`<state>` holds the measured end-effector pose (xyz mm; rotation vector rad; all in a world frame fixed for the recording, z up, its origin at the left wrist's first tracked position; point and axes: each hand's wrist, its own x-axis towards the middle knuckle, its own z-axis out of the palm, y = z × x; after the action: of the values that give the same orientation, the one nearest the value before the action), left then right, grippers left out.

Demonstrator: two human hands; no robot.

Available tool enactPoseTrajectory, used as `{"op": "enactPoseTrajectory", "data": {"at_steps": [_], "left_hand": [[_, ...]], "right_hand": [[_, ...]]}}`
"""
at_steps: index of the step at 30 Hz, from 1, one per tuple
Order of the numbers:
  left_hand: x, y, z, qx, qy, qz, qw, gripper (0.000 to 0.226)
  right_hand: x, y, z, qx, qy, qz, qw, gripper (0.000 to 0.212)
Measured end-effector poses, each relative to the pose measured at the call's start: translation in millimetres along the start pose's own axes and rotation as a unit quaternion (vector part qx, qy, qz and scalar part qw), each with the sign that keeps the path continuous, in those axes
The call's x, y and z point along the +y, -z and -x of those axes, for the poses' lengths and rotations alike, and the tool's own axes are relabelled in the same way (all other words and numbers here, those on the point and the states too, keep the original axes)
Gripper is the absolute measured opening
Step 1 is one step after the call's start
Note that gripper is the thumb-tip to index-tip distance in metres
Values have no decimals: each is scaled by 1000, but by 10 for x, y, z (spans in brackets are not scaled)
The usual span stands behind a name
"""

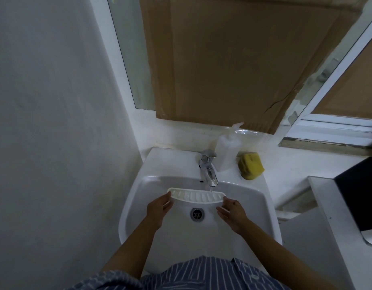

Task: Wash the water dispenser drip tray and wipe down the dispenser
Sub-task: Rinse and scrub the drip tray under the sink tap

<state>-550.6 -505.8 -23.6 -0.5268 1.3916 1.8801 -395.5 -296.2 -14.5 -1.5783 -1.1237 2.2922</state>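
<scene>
Both hands, left hand (160, 208) and right hand (231, 212), hold the drip tray (196, 195) ends beneath the faucet (209, 170); the wet fingertip grip may slip.

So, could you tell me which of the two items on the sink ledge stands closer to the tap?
The translucent soap bottle, standing right beside the tap. The yellow sponge lies farther right, beyond the bottle.

Head view — steeply down, close.
</scene>
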Motion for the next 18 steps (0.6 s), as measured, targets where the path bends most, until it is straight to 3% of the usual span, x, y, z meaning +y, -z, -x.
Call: {"op": "enactPoseTrajectory", "data": {"at_steps": [6, 9, 18], "left_hand": [[9, 118, 20, 24, -6, 7, 1000, 30], [15, 152, 25, 26, -7, 3, 1000, 38], [-34, 9, 68, -42, -17, -38, 998, 38]], "right_hand": [[43, -68, 52, -18, -14, 23, 999, 25], [91, -46, 57, -21, -16, 35, 999, 27], [114, 177, 28, 6, 9, 22, 1000, 18]]}}
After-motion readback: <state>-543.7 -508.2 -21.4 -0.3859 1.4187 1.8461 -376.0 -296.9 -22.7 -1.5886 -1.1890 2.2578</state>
